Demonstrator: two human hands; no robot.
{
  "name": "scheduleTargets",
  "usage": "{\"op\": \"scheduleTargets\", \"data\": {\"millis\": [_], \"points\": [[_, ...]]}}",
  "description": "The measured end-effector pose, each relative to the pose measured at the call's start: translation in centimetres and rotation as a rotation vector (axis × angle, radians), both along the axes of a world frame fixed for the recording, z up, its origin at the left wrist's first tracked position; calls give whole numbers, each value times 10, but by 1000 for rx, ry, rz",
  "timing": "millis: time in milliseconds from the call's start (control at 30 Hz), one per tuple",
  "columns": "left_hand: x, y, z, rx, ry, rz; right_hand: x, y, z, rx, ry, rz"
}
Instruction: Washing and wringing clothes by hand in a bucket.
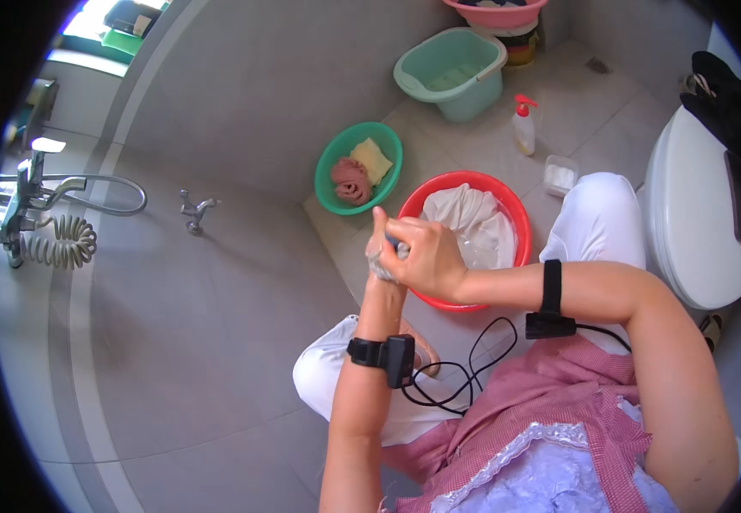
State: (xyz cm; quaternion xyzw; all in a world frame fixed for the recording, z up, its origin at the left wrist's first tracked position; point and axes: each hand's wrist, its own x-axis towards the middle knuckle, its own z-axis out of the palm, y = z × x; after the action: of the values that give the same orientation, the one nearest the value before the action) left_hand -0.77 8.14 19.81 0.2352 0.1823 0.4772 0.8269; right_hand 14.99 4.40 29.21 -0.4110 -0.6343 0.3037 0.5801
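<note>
Both hands are together over the left rim of a red plastic basin [524, 221]. A small wad of grey-white wet cloth [384, 269] is squeezed between them, with a bit of blue showing. My right hand [431, 260] grips it from the right, fingers curled. My left hand [378, 240] is beneath and to the left, its thumb or a finger pointing up; the right hand hides part of it. In the basin lies a white cloth [466, 215] in water. Each forearm wears a black strap with a small device.
A green basin [323, 173] with pink and yellow cloths stands behind left. Farther back are a pale green tub [418, 90], a pink basin [505, 18] and a pump bottle [524, 131]. A small clear box [561, 176] is near the knee. The toilet [691, 211] stands right; a tap [196, 211] is left.
</note>
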Motion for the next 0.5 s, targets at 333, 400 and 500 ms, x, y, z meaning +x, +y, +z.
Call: {"op": "scheduleTargets", "data": {"millis": [333,400,500], "points": [[77,-6,8,-408,398,313,20,31,-30,-292,-150,-203],[15,-4,-57,528,-416,443,-15,1,-3,-107,-110,99],[41,3,-13,47,-24,-5,10,26,-34,-113,-181,9]]}}
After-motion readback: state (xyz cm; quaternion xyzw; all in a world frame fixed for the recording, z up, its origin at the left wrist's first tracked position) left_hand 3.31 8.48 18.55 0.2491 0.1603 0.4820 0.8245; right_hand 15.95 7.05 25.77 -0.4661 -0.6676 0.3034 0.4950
